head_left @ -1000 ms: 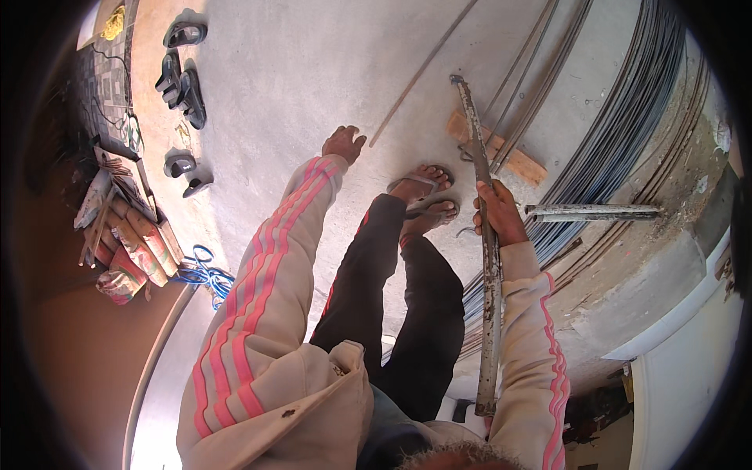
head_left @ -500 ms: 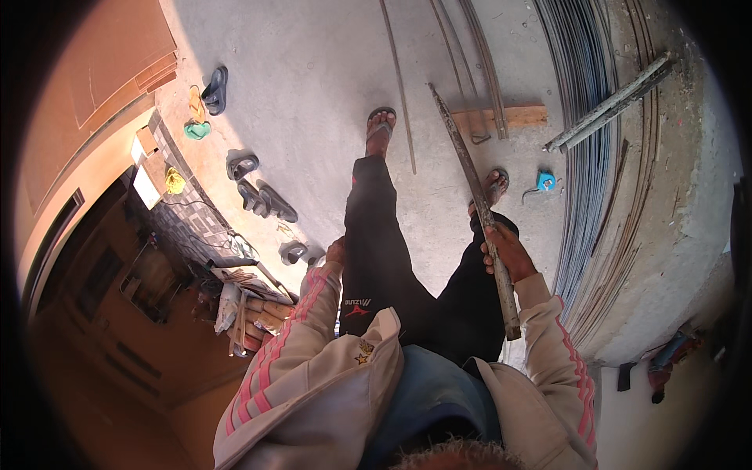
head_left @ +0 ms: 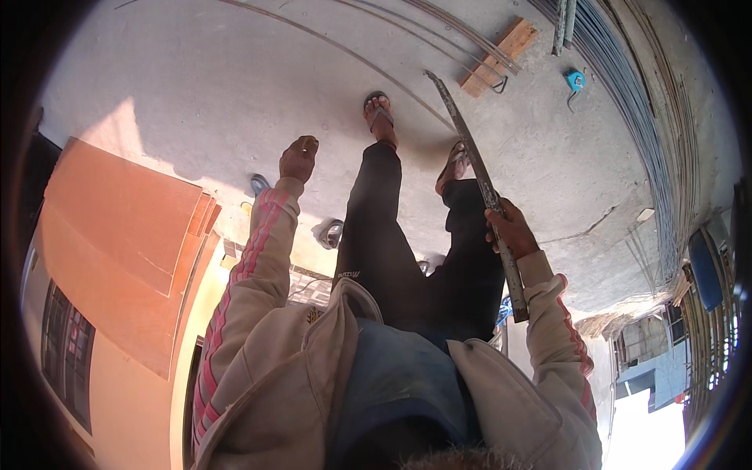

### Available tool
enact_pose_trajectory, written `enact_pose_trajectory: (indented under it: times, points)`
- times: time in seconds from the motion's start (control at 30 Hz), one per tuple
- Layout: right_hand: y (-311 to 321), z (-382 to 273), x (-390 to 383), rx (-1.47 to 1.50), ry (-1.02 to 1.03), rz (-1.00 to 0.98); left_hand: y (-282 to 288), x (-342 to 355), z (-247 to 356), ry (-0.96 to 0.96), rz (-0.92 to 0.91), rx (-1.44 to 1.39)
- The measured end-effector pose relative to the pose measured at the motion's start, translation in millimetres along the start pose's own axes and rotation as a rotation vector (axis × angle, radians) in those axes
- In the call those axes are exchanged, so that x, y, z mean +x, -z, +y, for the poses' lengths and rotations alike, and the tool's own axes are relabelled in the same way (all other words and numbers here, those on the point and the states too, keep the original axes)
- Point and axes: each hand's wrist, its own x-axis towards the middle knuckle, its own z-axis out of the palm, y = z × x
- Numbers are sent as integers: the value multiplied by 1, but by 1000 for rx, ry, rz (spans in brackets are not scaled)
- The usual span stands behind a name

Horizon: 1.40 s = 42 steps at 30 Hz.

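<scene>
My right hand [head_left: 513, 228] grips a long, worn, mottled grey metal bar [head_left: 475, 171]. Its fingers wrap round the lower part, and the tapered far tip points forward and slightly left. The near end comes down beside my right sleeve. Out to the left, my left hand [head_left: 298, 159] hangs in the air above the concrete floor, its fingers curled in. Nothing shows in it, apart from a small bright spot on a finger that may be a ring. Both feet are in sandals, the left foot [head_left: 379, 112] set ahead of the right.
Thin steel rods [head_left: 423, 35] lie ahead, some across a wooden plank [head_left: 501, 59]. A blue tape measure [head_left: 576, 80] sits on the floor at right, near a long bundle of steel rods [head_left: 630, 94]. Brown boards [head_left: 125, 227] lean at left, and loose footwear [head_left: 330, 233] lies near my left leg.
My view has turned left, so the rods and tape measure have shifted. My left hand has risen from beside my thigh out to the left and forward. The right hand still holds the bar.
</scene>
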Motion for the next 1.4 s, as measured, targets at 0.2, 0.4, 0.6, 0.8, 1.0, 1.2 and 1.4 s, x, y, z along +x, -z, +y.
enact_pose_trajectory:
  times: [0.2,0.4,0.6,0.8,1.0,1.2,1.4]
  points:
    - [-52,110,10,355,104,59,13,38,88,-437,-230,397]
    - [-119,218,-11,633,59,134,-58,114,169,-639,-328,872]
    - [-187,222,-33,931,-34,216,-135,158,233,-966,-516,1431]
    - [-262,120,-56,1204,-260,298,-141,121,316,-1398,-358,1421]
    - [-328,11,-36,1817,-235,179,-193,208,238,-1005,-755,1711]
    - [-387,-36,9,1902,-213,156,-229,282,157,-1308,-553,1632]
    - [-440,-63,32,1886,-74,238,-242,284,153,-1448,-566,1675]
